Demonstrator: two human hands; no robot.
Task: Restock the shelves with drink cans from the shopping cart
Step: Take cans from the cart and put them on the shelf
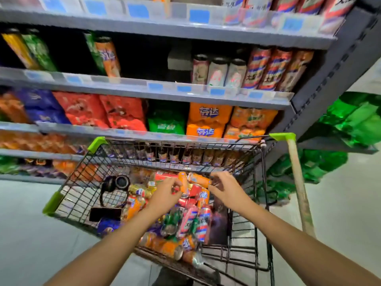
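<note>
Fingers (175, 185) of the left hand (165, 195) grip an orange can (183, 183) above the cart (82, 162).

Both hands reach into the shopping cart (68, 180) of mixed drink cans (191, 219). The left hand (165, 195) grips an upright orange can (183, 183); the right hand (224, 189) seems to pinch another orange can (199, 179) lying sideways. Shelves (144, 89) stand behind.

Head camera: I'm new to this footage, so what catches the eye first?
A wire shopping cart with green corners fills the middle, heaped with orange and red drink cans. Both hands reach in: the left hand pinches an orange can, the right hand grips another. Behind, shelves hold more cans.
</note>
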